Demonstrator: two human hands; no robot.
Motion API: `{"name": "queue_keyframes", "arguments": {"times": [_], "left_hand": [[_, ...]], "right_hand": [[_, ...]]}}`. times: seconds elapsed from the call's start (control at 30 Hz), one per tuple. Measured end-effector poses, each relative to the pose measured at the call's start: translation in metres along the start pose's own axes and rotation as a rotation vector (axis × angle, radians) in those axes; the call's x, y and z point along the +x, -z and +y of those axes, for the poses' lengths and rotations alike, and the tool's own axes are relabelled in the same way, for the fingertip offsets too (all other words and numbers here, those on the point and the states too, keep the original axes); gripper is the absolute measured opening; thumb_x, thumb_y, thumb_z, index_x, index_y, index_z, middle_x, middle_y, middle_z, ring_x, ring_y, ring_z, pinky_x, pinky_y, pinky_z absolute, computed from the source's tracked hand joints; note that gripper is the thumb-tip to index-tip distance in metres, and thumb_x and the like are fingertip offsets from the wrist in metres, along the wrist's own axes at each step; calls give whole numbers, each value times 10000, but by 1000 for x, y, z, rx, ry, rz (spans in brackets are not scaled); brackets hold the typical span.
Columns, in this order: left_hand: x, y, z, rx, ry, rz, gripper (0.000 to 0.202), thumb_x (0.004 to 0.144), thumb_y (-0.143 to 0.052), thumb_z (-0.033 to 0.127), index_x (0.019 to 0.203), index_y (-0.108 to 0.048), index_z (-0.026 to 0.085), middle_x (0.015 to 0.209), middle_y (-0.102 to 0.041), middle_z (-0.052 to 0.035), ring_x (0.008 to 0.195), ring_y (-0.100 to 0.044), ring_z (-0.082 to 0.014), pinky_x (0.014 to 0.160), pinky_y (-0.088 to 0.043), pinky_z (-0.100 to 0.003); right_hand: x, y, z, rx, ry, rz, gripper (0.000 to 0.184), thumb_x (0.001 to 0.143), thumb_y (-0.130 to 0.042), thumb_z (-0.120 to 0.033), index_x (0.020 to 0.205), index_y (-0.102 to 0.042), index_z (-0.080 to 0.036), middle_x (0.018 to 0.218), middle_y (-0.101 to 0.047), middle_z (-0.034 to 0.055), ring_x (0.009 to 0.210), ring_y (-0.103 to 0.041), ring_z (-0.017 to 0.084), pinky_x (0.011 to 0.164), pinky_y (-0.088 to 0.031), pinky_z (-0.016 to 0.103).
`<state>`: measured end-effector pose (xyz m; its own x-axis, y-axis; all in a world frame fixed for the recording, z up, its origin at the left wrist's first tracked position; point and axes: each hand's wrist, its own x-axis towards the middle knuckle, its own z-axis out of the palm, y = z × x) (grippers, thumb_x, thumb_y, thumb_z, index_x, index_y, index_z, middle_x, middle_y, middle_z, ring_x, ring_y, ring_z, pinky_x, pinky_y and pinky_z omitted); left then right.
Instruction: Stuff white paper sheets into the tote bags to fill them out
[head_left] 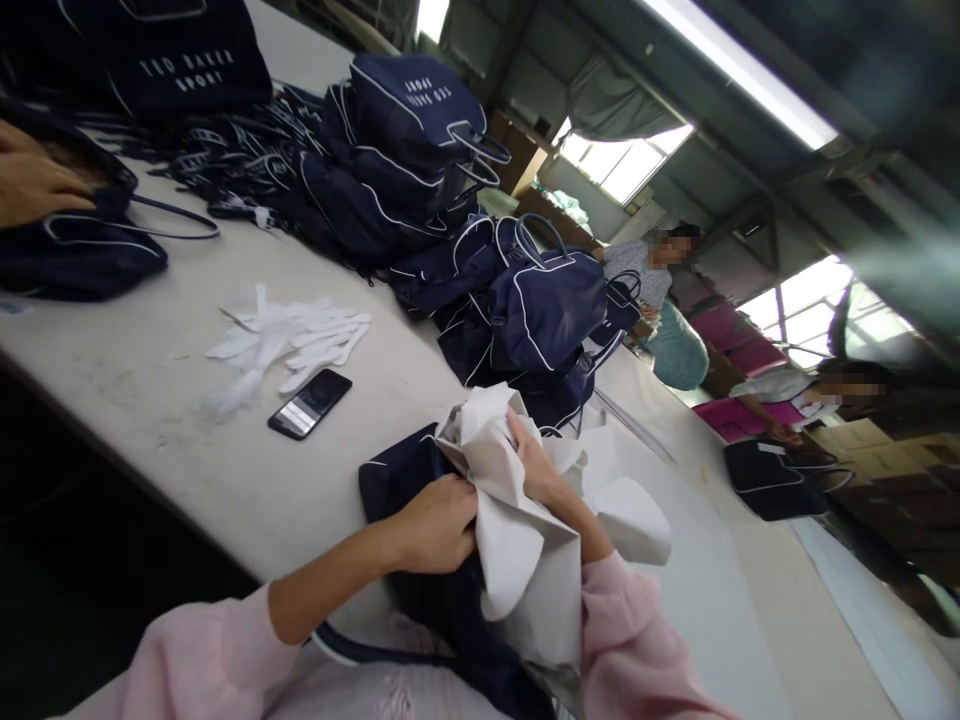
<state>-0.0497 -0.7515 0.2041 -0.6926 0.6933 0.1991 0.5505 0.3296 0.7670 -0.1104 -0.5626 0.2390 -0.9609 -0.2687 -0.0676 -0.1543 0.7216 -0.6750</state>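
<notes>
A navy bag (401, 480) with white piping lies on the pale table (150, 380) right in front of me. My left hand (435, 525) grips its dark fabric at the opening. My right hand (536, 465) is closed on crumpled white paper (517, 545) that bulges out of the bag's mouth. Both my sleeves are pink.
A black phone (310, 403) and white gloves (289, 335) lie to the left. Piles of navy bags (409, 150) cover the far side. Another person's hand (34, 180) rests on a bag at far left. Two people work at the back right near boxes.
</notes>
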Motion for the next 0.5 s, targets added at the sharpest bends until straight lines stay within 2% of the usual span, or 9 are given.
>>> {"name": "queue_keyframes", "arguments": {"times": [0.03,0.07,0.13,0.2,0.23,0.3,0.37,0.43,0.5], "left_hand": [[-4,4,-7,-38,26,-4,105,770,-529,116,813,-609,169,876,-682,-69,888,-642,-223,853,-510,-333],[-7,8,-14,-75,66,23,139,788,-498,94,808,-610,174,871,-676,-60,882,-643,-207,831,-508,-308],[-10,13,-21,-96,204,143,187,812,-454,60,818,-601,175,884,-653,-53,868,-637,-182,802,-499,-281],[-6,16,-23,17,385,253,138,829,-488,86,895,-583,163,959,-617,-69,864,-626,-190,774,-497,-293],[-2,17,-23,122,468,270,135,832,-522,115,952,-570,153,1008,-595,-87,874,-619,-207,750,-498,-308],[12,19,-25,361,576,228,230,830,-564,147,1059,-544,128,1085,-559,-131,949,-596,-261,732,-497,-339],[32,21,-32,518,610,166,278,829,-572,135,1104,-543,100,1113,-553,-170,1051,-555,-311,796,-487,-381],[54,18,-44,557,609,114,316,795,-630,121,1100,-563,68,1129,-566,-201,1118,-521,-339,899,-453,-430],[73,10,-57,528,600,46,336,756,-701,127,1064,-593,47,1092,-602,-207,1087,-548,-335,935,-439,-463]], "right_hand": [[2,-9,-6,1,-48,34,824,685,-675,-249,1465,-422,-164,1358,-566,131,1226,-543,276,1086,-394,421],[2,-16,-9,15,-108,91,784,682,-652,-227,1440,-460,-168,1322,-596,121,1204,-558,276,1070,-408,421],[-7,-23,-8,64,-202,204,615,685,-607,-222,1297,-608,-161,1187,-675,101,1105,-610,275,998,-462,411],[-28,-20,-2,111,-249,290,459,707,-566,-247,1135,-694,-145,1074,-711,96,1013,-636,271,924,-498,393],[-41,-16,1,124,-273,338,420,710,-558,-264,1082,-706,-137,1042,-716,103,985,-638,273,899,-505,386],[-68,-7,5,142,-323,448,374,697,-570,-295,1002,-709,-130,1018,-715,122,960,-633,285,866,-511,377],[-92,2,5,160,-346,519,321,689,-589,-329,921,-706,-141,987,-715,128,920,-631,290,816,-519,367],[-107,7,3,169,-339,518,265,701,-594,-350,852,-698,-158,931,-715,117,871,-628,281,769,-522,355],[-114,8,-2,178,-319,483,209,720,-584,-342,777,-681,-166,845,-706,100,844,-623,271,751,-519,344]]}}
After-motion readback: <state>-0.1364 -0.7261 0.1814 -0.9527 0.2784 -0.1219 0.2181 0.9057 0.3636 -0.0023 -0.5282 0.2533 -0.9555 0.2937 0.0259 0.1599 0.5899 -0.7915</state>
